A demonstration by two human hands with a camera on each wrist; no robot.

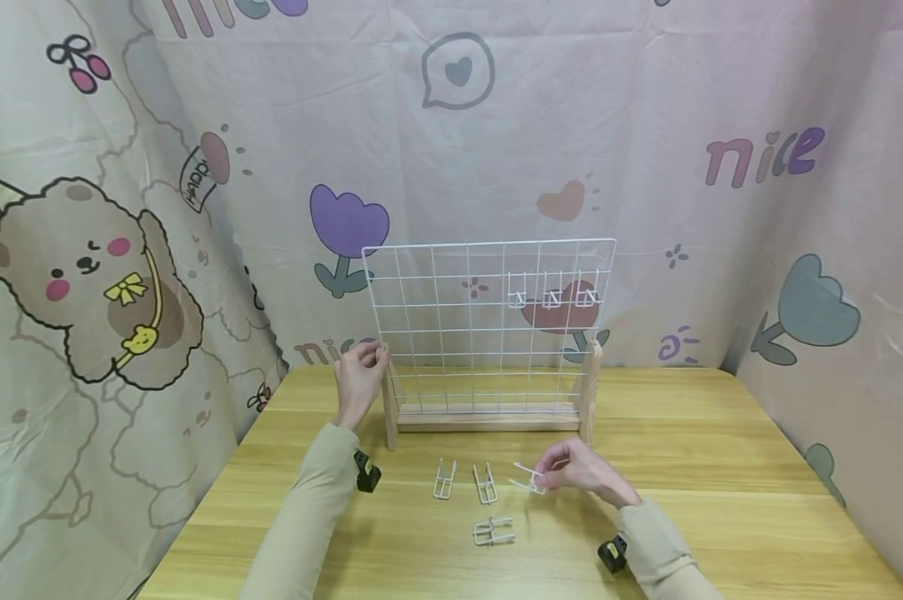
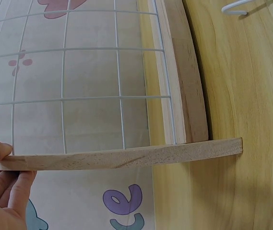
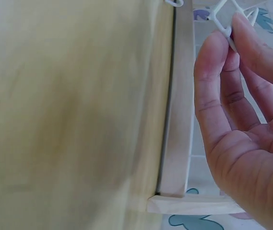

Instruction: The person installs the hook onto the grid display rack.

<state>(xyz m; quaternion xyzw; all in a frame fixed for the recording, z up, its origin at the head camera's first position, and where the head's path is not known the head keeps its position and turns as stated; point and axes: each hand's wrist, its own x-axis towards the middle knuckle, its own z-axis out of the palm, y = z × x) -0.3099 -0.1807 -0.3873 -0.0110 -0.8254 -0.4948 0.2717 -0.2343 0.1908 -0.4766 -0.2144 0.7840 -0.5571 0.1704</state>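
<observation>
Pinching one white hook [image 1: 533, 481], there's the right hand [image 1: 580, 469];
left hand [image 1: 359, 375] grips the rack [image 1: 468, 331] by its wooden post [image 2: 102, 159]; three loose hooks [image 1: 486, 485] dot the table [image 1: 676, 467].

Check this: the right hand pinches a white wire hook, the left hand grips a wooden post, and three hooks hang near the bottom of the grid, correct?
Not quite: in the head view, the three hanging hooks are near the top of the grid. The right hand does pinch a white wire hook, and the left hand grips the wooden post.
</observation>
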